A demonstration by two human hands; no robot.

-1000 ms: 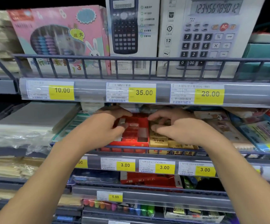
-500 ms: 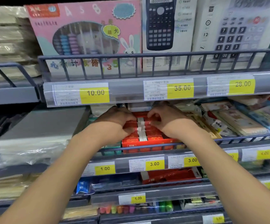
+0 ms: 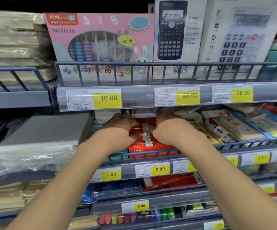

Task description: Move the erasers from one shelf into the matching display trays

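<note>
Both hands have closed in toward each other since a second ago, when they were spread over the red and yellow trays; view has also swung left, price tags sliding right. Head view, only one: left hand and right hand reach under the upper shelf rail into the red display tray, knuckles toward camera. Fingers of both are curled down onto a row of erasers, white ends showing in a line between the two hands, red sleeves around them. Left fingers pressed against the row's left side, right fingers against its right side; looks like a two-sided squeeze on the row, but fingertips are hidden, so exact pinch I cannot tell. Tray sits on the second shelf behind a wire rail, above the 3.00 price tag. Just right of it, partly under the right wrist, a yellow tray. Upper shelf carries a pink abacus box and two calculator boxes, the nearer one beside the abacus. Lower shelf holds another red box. Image is soft, small print unreadable.
</note>
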